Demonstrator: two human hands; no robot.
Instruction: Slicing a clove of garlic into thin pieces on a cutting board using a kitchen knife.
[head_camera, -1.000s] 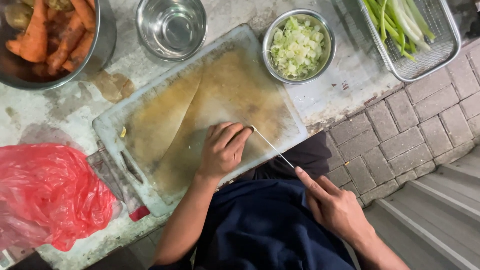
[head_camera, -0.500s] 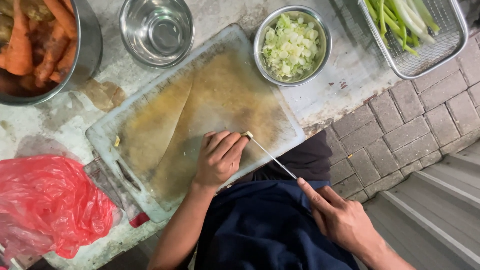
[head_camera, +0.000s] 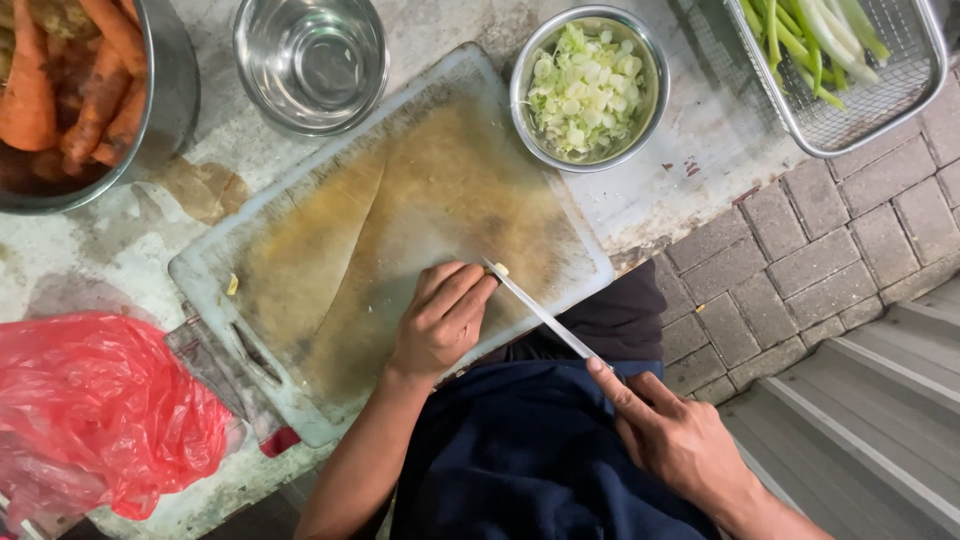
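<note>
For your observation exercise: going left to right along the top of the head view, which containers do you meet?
Bowl of carrots → empty steel bowl → bowl of chopped greens → wire basket of green stalks.

Both your forearms are bare up to the frame edge, no sleeves showing, and nothing's on your left hand (head_camera: 440, 322) or right hand (head_camera: 672, 440): no gloves, rings or watch. You've got a dark navy garment (head_camera: 520, 460) over your lap, plain and a bit creased, with darker fabric (head_camera: 610, 315) above it.
</note>
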